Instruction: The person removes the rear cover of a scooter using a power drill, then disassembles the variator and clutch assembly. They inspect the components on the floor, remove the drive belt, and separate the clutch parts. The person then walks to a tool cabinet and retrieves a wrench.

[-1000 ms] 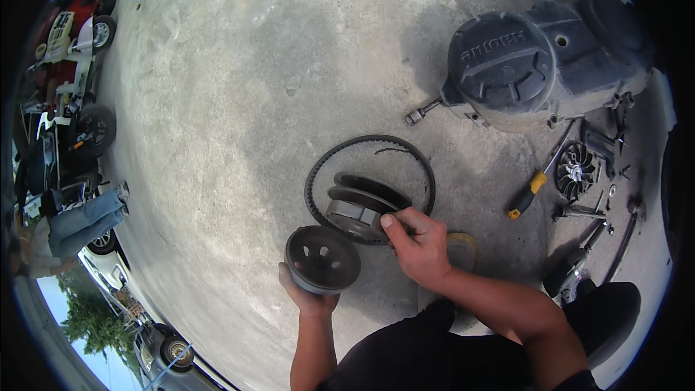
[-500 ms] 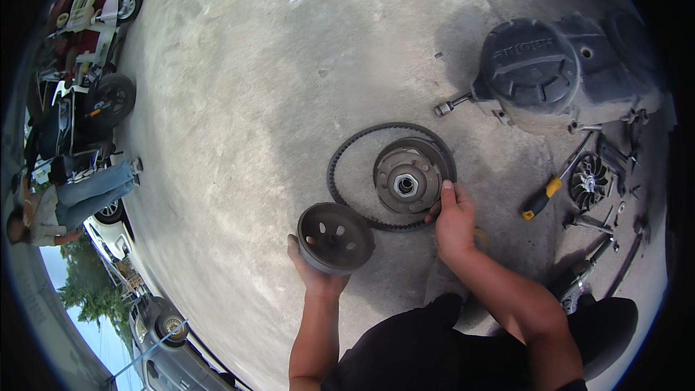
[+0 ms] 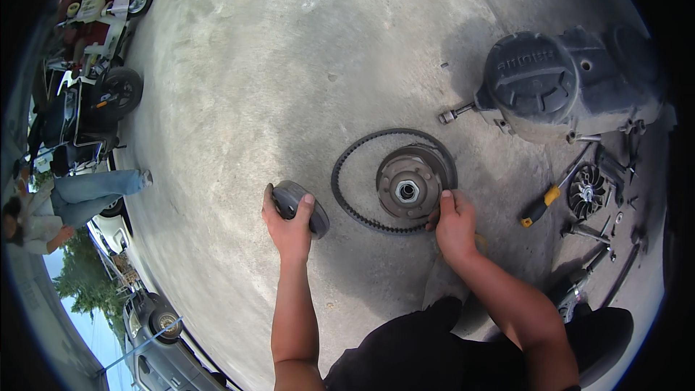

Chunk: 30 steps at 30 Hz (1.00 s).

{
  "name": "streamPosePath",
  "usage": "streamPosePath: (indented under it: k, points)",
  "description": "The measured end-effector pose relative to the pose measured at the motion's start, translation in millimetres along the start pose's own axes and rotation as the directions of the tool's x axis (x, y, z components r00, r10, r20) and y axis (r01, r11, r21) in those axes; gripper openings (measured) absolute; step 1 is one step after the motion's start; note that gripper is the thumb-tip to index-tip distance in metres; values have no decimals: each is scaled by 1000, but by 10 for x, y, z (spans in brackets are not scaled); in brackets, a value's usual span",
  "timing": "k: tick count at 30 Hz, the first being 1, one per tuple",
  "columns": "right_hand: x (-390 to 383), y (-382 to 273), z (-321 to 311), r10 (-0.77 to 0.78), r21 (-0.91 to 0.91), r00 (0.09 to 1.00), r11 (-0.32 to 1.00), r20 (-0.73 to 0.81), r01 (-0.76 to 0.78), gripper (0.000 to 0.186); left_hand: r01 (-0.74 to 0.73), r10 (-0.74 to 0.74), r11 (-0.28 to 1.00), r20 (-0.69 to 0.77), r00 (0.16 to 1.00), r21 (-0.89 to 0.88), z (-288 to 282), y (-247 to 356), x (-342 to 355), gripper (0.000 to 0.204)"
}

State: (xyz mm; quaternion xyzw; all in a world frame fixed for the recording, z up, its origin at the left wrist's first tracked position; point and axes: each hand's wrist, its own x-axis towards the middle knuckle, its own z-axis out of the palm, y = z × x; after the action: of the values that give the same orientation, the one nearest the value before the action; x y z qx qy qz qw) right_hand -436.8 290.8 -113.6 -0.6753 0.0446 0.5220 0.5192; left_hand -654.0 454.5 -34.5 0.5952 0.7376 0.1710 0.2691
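Note:
My left hand (image 3: 288, 235) grips a dark metal clutch bell (image 3: 319, 215), tipped nearly on edge above the concrete, thumb across its side. To its right, a round clutch assembly (image 3: 409, 190) with a hex nut at its centre lies on the floor. A toothed rubber drive belt (image 3: 337, 199) runs around the assembly and loops out to the left. My right hand (image 3: 457, 235) pinches the assembly's lower right rim, where the belt passes; its fingertips are partly hidden underneath.
At the right rest a large black engine cover (image 3: 532, 76), a socket tool (image 3: 456, 113), a yellow-black screwdriver (image 3: 541, 206), a finned fan disc (image 3: 588, 192) and several other tools. Along the left stand motorcycles (image 3: 119, 94), a person in jeans (image 3: 98, 192) and a parked grey vehicle (image 3: 170, 355).
My left hand has carried the clutch bell up and to the left, away from the belt, and turned it from face-up to nearly edge-on. My right hand stays at the clutch assembly.

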Motion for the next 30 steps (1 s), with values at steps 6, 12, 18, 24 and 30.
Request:
streamPosePath:
  k: [6, 12, 18, 24, 30]
  points:
    - [5, 9, 6, -19, 26, 1000, 999, 9, 19, 32, -79, 80, 821, 24, 997, 565, 301, -60, 492, 110]
    - [9, -16, -1, -9, 4, 1000, 1000, 10, 9, 33, -45, -55, 823, 158, 986, 567, 464, -337, 642, 114]
    - [8, -31, -43, -15, 14, 999, 1000, 50, 14, 32, -57, -20, 860, 145, 989, 508, 303, -127, 515, 118]
    - [96, -76, -89, -105, 66, 994, 992, 2, 105, 16, -324, 277, 933, 265, 924, 157, 213, 337, -112, 114]
    - [127, -107, -225, -174, 48, 985, 984, 13, 173, 18, -666, 574, 729, 387, 722, 160, 569, 725, -602, 117]
